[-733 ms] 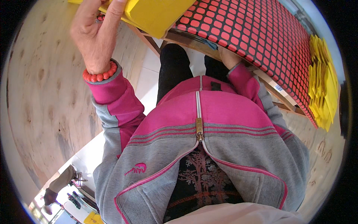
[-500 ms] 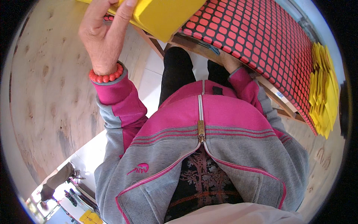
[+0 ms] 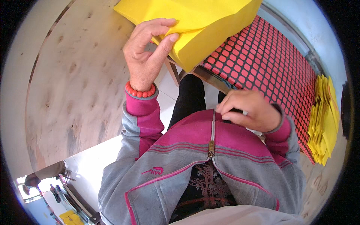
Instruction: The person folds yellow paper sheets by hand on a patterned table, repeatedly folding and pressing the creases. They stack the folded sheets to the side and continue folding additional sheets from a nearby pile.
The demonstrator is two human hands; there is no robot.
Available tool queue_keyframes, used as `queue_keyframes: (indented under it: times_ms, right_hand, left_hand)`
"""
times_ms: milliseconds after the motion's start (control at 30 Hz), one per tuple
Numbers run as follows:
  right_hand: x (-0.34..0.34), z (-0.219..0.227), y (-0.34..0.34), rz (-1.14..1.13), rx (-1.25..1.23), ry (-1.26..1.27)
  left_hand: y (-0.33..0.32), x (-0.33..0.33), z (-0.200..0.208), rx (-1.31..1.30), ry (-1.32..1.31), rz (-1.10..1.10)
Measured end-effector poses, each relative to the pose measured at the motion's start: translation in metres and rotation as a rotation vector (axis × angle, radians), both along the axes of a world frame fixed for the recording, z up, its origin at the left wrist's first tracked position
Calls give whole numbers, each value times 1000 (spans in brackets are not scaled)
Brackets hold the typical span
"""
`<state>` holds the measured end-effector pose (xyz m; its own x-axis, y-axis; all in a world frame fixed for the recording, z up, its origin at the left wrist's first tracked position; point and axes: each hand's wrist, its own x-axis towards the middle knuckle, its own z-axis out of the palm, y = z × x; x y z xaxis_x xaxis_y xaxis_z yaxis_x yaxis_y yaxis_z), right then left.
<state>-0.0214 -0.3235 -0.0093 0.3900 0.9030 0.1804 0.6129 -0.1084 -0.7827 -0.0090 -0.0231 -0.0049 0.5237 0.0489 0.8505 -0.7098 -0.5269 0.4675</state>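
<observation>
My left hand (image 3: 147,56) pinches the near edge of a folded yellow fabric sheet (image 3: 195,22) that lies across the top of the view, over a wooden table edge. A red bead bracelet sits on that wrist. My right hand (image 3: 249,110) is at my chest, fingers curled together near the zipper of my pink and grey jacket; whether anything is in it is unclear. A red mat with a black grid (image 3: 270,63) covers the table to the right.
A stack of yellow fabric pieces (image 3: 324,120) lies at the right end of the red mat. A large plywood board (image 3: 71,86) fills the left. White floor (image 3: 93,161) shows below, with another person (image 3: 41,176) at the lower left.
My left hand has come down and to the right with the yellow sheet in its grip. My right hand has appeared at my chest, where earlier it was out of sight.
</observation>
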Motion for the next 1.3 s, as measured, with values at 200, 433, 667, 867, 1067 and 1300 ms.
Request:
queue_keyframes:
  times_ms: [200,433,667,867,1067,1300]
  right_hand:
    - [64,88,61,-110,242,-507]
    - [101,80,101,-12,190,-514]
    - [103,67,105,-8,382,-494]
    - [102,64,106,-62,354,-404]
    - [102,64,104,-100,270,-334]
    - [103,62,107,-96,320,-327]
  left_hand:
    - [-2,-4,3,-23,40,20]
    - [1,-4,3,-1,11,72]
    - [-6,-2,-1,-73,-14,129]
    - [-9,3,-6,-159,-89,100]
    - [0,3,-7,-196,-14,-5]
    - [4,3,-6,-180,31,-28]
